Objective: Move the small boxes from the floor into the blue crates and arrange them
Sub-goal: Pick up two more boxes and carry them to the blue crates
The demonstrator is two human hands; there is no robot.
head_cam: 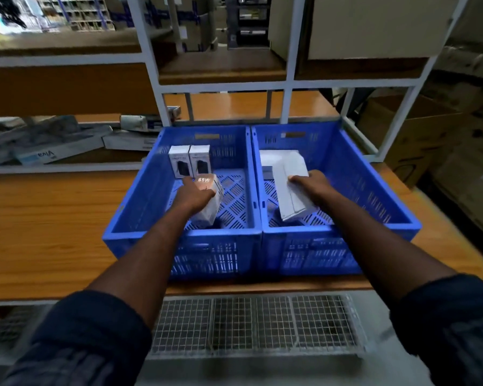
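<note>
Two blue crates stand side by side on a wooden shelf, the left crate [129,215] and the right crate [374,190]. My left hand [194,195] grips a small white box marked 65W [211,207] inside the left crate. Behind it, two small white boxes [189,164] stand upright against that crate's far wall. Inside the right crate my right hand [314,188] holds a pair of flat white boxes [292,188], tilted, above the crate floor. More white boxes [273,160] lie behind them.
White metal shelf uprights [287,101] rise just behind the crates. Flat product boxes [53,146] lie on the shelf at left. Cardboard cartons [418,140] stand at right. A wire-mesh basket [254,324] sits below the shelf's front edge.
</note>
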